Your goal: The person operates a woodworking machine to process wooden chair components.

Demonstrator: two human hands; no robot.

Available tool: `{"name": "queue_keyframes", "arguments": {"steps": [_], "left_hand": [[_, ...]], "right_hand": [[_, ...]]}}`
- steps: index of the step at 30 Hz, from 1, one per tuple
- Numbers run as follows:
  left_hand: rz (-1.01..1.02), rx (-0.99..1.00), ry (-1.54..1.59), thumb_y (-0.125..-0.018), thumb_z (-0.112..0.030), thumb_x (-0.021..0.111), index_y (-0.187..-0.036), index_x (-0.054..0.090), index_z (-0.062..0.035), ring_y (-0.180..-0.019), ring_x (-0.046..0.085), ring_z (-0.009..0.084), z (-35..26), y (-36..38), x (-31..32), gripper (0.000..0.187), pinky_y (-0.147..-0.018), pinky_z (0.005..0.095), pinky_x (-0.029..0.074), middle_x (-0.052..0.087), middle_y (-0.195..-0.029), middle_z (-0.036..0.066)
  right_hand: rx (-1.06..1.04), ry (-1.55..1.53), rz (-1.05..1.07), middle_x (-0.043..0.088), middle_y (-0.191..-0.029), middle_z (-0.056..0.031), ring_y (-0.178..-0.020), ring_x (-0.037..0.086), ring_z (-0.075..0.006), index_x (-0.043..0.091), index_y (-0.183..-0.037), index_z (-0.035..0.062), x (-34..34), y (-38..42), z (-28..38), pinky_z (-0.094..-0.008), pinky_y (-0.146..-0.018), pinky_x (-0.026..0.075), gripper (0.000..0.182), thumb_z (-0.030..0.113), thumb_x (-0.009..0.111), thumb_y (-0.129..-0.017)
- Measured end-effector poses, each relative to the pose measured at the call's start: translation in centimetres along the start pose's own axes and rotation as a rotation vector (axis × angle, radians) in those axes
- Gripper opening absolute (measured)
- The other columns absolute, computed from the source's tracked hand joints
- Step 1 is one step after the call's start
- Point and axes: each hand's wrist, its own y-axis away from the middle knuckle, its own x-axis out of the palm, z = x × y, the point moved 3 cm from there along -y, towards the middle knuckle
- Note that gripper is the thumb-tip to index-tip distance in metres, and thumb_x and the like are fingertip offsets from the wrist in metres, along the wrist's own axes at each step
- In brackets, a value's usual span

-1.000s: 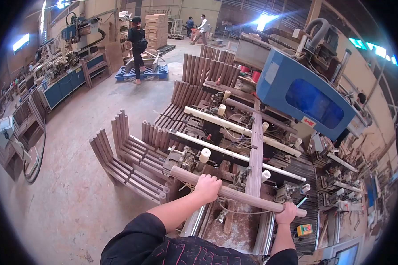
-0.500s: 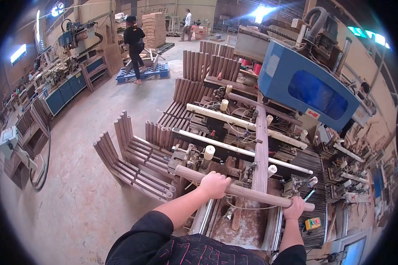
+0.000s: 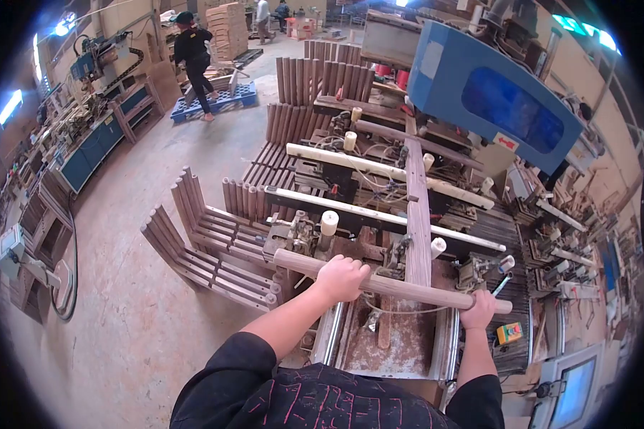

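A long rounded wooden bar [image 3: 415, 289] lies crosswise at the near end of the machine bed, slightly lower at its right end. My left hand [image 3: 342, 279] is closed over it left of the middle, knuckles up. Close to the bar's right end, my right hand [image 3: 479, 310] is wrapped round it. Beyond the bar, a flat wooden board [image 3: 418, 214] runs away from me along the machine. A white cylinder [image 3: 328, 223] of the clamp fixture stands just past my left hand. The undersides of both hands are hidden.
The blue machine head [image 3: 497, 100] hangs at the upper right. Assembled wooden frames [image 3: 211, 239] stand on the floor to the left. A yellow button box [image 3: 509, 333] and a screen [image 3: 572, 390] are at the right. A person [image 3: 193, 57] stands by a blue pallet [image 3: 222, 101].
The view has tipped and shifted a little, so the machine and frames sit higher and further left. Both hands keep their grip on the wooden bar, which stays almost where it was.
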Motion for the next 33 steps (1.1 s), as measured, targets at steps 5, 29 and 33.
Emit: {"name": "queue_keyframes", "arguments": {"steps": [5, 29, 33], "left_hand": [[-0.043, 0.019, 0.015, -0.064, -0.033, 0.080, -0.091, 0.059, -0.0118, -0.081, 0.066, 0.0252, -0.06, 0.09, -0.12, 0.040, -0.074, 0.0388, 0.048, 0.064, -0.083, 0.006], [-0.044, 0.011, -0.002, -0.062, -0.032, 0.081, -0.091, 0.059, -0.0120, -0.082, 0.065, 0.0244, 0.00, 0.09, 0.05, 0.041, -0.075, 0.0381, 0.047, 0.064, -0.084, 0.005], [-0.055, 0.013, 0.005, -0.062, -0.032, 0.081, -0.091, 0.059, -0.0119, -0.082, 0.065, 0.0246, 0.01, 0.10, 0.02, 0.041, -0.075, 0.0384, 0.047, 0.064, -0.084, 0.005]], "right_hand": [[0.004, -0.010, -0.001, 0.056, -0.085, -0.0122, -0.086, 0.055, -0.0367, 0.056, -0.082, 0.0109, 0.14, 0.00, -0.02, -0.0460, -0.077, 0.043, 0.031, 0.023, 0.076, -0.062], [0.025, 0.009, 0.027, 0.057, -0.086, -0.0109, -0.088, 0.055, -0.0355, 0.058, -0.083, 0.0117, 0.08, 0.01, 0.07, -0.0452, -0.082, 0.042, 0.032, 0.025, 0.077, -0.061], [0.023, 0.006, 0.026, 0.057, -0.087, -0.0109, -0.089, 0.055, -0.0354, 0.058, -0.084, 0.0116, -0.04, -0.09, 0.21, -0.0455, -0.082, 0.042, 0.030, 0.023, 0.075, -0.062]]}}
